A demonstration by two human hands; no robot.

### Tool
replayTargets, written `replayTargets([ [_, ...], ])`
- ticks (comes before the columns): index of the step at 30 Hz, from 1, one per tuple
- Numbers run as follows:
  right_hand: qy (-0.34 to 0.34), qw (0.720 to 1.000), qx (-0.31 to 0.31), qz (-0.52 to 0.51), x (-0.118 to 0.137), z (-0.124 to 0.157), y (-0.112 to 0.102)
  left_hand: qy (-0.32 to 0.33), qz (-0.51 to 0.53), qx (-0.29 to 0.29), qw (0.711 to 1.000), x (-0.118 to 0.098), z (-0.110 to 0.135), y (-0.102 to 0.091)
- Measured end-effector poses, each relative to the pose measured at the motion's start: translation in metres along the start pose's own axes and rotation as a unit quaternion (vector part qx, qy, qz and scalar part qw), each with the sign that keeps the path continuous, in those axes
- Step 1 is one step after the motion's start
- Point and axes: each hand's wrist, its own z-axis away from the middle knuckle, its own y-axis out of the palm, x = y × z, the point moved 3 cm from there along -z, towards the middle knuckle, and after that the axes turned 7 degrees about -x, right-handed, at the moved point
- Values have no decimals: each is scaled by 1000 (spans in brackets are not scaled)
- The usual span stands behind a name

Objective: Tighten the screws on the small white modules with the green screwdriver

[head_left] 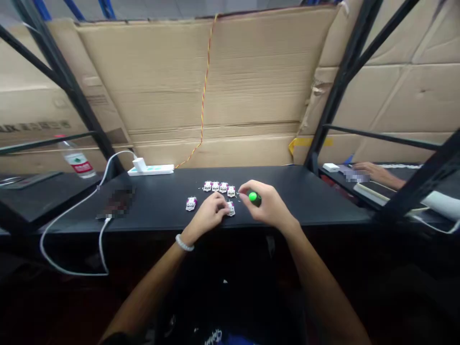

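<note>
My left hand (pixel 209 212), with a pale bracelet on its wrist, has its fingers closed at the edge of a small white-and-purple part (pixel 231 209) on the black table. My right hand (pixel 265 201) is wrapped round a screwdriver (pixel 255 198) whose green handle end faces me; its shaft cannot be made out. Thumb and forefinger of that hand meet close to tiny screws (pixel 237 194). Just beyond my hands, several like parts (pixel 215 186) stand in a row. Another such part (pixel 191 203) lies apart, left of my left hand.
A white power strip (pixel 153 169) with a plugged-in charger lies at the back left. Its white cable (pixel 72 207) loops over the table's front edge to a blurred dark device (pixel 117 203). Black shelf posts (pixel 332 103) flank the table. At right, another person's hand (pixel 377 173) rests.
</note>
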Motion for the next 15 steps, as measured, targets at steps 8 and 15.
replayTargets([
  [8,-2,1000,-2,-3,0,-1,-2,9,-4,5,1000,-4,0,-1],
  [15,-2,1000,0,-2,0,0,-1,9,-7,0,1000,-5,0,0],
])
